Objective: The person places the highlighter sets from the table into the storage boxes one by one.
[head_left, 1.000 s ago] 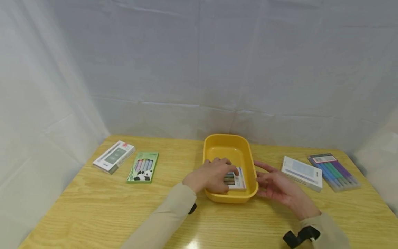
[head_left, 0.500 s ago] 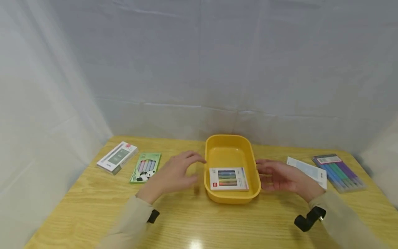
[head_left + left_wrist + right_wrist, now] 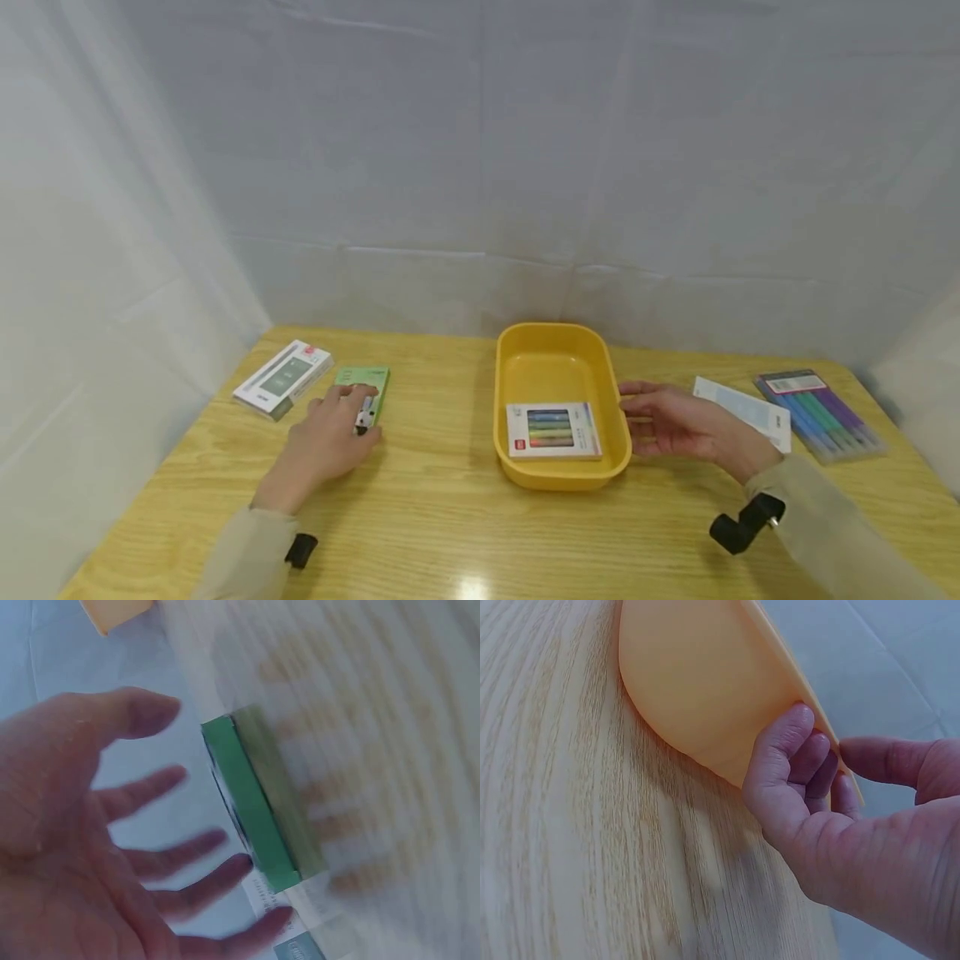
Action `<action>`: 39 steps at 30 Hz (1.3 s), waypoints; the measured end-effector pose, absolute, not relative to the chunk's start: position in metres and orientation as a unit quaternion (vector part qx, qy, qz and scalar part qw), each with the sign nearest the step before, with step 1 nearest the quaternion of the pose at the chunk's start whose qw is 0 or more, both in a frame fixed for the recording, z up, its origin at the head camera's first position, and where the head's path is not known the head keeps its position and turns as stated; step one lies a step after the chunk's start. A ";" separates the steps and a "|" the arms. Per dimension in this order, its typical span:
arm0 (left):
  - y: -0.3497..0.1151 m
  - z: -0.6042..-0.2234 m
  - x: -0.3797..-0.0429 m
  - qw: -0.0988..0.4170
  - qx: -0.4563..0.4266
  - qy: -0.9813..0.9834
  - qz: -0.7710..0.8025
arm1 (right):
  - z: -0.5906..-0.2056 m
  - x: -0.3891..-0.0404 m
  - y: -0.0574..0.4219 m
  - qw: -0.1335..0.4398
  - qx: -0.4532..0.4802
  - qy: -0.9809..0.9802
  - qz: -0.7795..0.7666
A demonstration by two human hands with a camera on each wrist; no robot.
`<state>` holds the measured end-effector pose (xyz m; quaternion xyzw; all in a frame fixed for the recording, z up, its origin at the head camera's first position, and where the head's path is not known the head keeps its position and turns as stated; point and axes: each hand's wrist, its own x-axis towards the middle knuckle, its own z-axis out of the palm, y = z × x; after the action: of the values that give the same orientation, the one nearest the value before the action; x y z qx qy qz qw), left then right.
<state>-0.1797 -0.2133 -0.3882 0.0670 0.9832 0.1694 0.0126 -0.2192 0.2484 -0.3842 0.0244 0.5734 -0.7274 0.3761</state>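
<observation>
My left hand (image 3: 326, 442) hovers at a green panda box of coloured pens (image 3: 375, 382), which it partly covers in the head view. In the left wrist view, the spread fingers and thumb stand around the box's green side (image 3: 247, 802), with a gap on the thumb side. My right hand (image 3: 678, 423) rests with its fingertips against the outer right wall of a yellow plastic bin (image 3: 562, 481). From the right wrist, the bent fingers (image 3: 780, 746) touch the bin just under its rim. Inside the bin lies a white box with a window showing coloured sticks (image 3: 553, 431).
Left of the panda box lies a white box with a grey-green panel (image 3: 283, 377). On the right are a white box (image 3: 750, 412), partly behind my right hand, and a clear pack of blue, green and purple pens (image 3: 821, 417). A pale curtain (image 3: 480, 167) hangs behind the table.
My left hand let go of the white windowed box in the bin, left the bin and moved left to the panda box. My right hand stays at the bin's right side.
</observation>
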 end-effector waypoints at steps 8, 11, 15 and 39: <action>-0.214 -0.393 -0.180 0.050 -0.020 0.984 0.168 | -0.385 -0.213 0.248 0.352 0.026 0.586 -0.729; -0.212 -0.395 -0.182 0.053 -0.043 0.983 0.170 | -0.386 -0.210 0.247 0.338 0.036 0.595 -0.729; -0.211 -0.396 -0.187 0.052 -0.058 0.981 0.176 | -0.386 -0.207 0.247 0.322 0.046 0.605 -0.727; -0.208 -0.391 -0.207 0.062 -0.088 0.978 0.176 | -0.386 -0.207 0.244 0.319 0.039 0.609 -0.725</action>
<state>-0.2068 -0.2081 -0.3911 -0.0879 0.9785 0.1760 0.0621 -0.2075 0.2439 -0.3861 0.0387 0.6088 -0.7253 0.3189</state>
